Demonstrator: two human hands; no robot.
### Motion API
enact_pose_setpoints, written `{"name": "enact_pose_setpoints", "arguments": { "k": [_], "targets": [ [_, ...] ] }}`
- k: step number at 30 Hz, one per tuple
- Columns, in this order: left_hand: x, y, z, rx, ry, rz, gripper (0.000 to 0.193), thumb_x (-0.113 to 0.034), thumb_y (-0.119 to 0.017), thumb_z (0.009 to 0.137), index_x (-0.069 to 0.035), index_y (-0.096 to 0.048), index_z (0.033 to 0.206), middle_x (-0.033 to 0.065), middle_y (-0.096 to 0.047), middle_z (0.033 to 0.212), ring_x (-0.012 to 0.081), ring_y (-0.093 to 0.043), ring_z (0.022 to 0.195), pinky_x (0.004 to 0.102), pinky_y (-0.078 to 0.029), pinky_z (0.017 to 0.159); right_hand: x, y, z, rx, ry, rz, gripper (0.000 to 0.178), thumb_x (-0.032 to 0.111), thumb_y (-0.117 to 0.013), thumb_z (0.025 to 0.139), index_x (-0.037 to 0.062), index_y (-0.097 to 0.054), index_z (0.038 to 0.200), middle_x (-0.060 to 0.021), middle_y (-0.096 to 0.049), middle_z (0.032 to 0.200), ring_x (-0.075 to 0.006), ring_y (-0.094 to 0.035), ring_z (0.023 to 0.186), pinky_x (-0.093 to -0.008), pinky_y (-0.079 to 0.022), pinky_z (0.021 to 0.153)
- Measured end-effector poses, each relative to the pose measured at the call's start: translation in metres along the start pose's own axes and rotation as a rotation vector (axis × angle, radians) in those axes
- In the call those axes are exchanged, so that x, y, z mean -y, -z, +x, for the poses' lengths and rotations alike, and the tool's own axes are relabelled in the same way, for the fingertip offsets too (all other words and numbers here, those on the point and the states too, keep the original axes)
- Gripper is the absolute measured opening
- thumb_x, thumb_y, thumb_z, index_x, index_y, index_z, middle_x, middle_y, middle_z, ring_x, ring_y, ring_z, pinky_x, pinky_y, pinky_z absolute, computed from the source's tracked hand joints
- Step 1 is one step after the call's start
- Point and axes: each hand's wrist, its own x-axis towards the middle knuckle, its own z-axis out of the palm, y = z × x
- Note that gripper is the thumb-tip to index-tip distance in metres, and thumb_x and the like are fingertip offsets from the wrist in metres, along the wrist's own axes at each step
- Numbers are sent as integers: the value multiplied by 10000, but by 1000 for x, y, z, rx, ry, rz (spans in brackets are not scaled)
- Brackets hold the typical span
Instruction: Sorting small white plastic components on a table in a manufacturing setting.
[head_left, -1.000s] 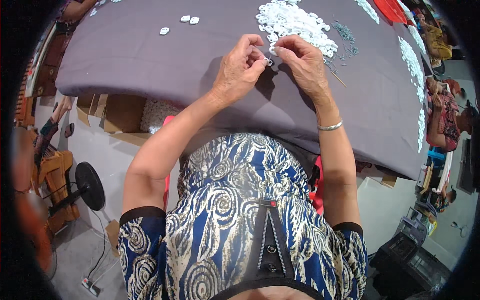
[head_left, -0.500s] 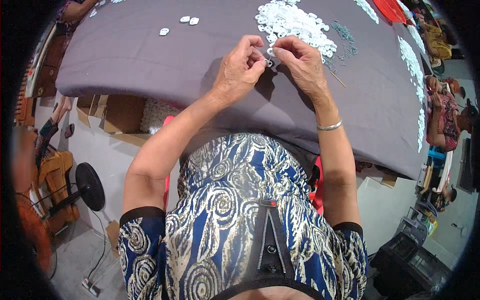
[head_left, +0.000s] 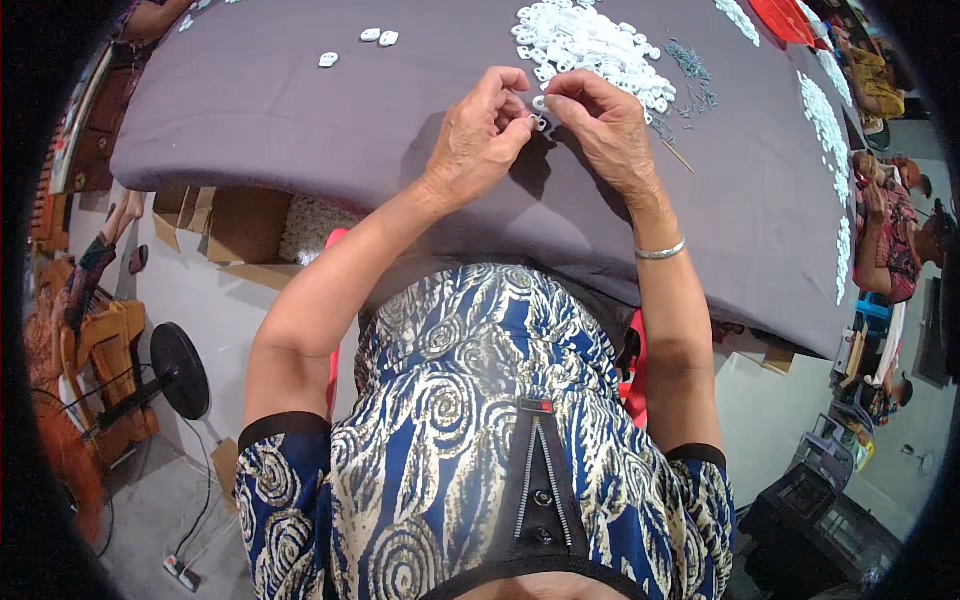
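My left hand (head_left: 482,130) pinches a small white plastic piece with a hole (head_left: 538,123) between thumb and fingers. Close beside it, my right hand (head_left: 603,125) is closed on another small white ring-shaped piece (head_left: 541,102). Both hands meet over the cloth just in front of a heap of white plastic pieces (head_left: 580,45). To the right of that heap lies a scatter of small grey screws or pins (head_left: 690,70). A thin yellowish stick (head_left: 678,156) rests by my right wrist. Further left are a lone white piece (head_left: 328,60) and a pair of white pieces (head_left: 380,37).
A grey-brown cloth (head_left: 280,120) covers the table. More white pieces (head_left: 825,130) line its right edge, near a red tray (head_left: 780,20). Other people sit at the right and the upper left. Below the table stands an open cardboard box (head_left: 245,230); a black fan (head_left: 180,372) is at left.
Both hands stay almost in place, still holding the two white pieces close together. My left hand has shifted very slightly.
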Motion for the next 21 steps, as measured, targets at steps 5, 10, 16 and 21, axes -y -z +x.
{"name": "enact_pose_setpoints", "arguments": {
  "k": [5, 10, 16, 21],
  "targets": [
    [2, 0, -1, -9, -9, -15, 324, -45, -602, 857, -42, -469, 1153, -18, -543, 796, 47, -471, 684, 203, -408, 619, 1, 0, -1, 36, 37, -22, 115, 81, -628, 856, 18, -652, 949, -29, -663, 800, -83, -595, 737, -231, -496, 684],
    [3, -1, 0, -58, -21, -22, 291, -60, -593, 843, -37, -489, 1113, 48, -585, 781, 116, -546, 690, 269, -471, 643, 0, -5, -3, 46, 32, -9, 113, 72, -630, 852, 17, -649, 949, -36, -665, 810, -87, -594, 743, -239, -493, 684],
    [0, 1, 0, -11, 10, -14, 327, -11, -592, 858, -26, -463, 1158, 8, -545, 847, 56, -490, 730, 210, -433, 657, -4, -2, 0, 74, 41, -47, 116, 86, -640, 848, 25, -660, 945, -32, -668, 801, -90, -594, 728, -244, -489, 672],
    [-2, 1, 0, -14, 10, 15, 322, -10, -586, 865, -23, -460, 1162, 10, -546, 853, 57, -492, 734, 203, -431, 656, -3, -1, 0, 80, 57, -68, 120, 92, -647, 845, 29, -667, 945, -31, -672, 795, -97, -594, 719, -248, -490, 665]
  ]
}}
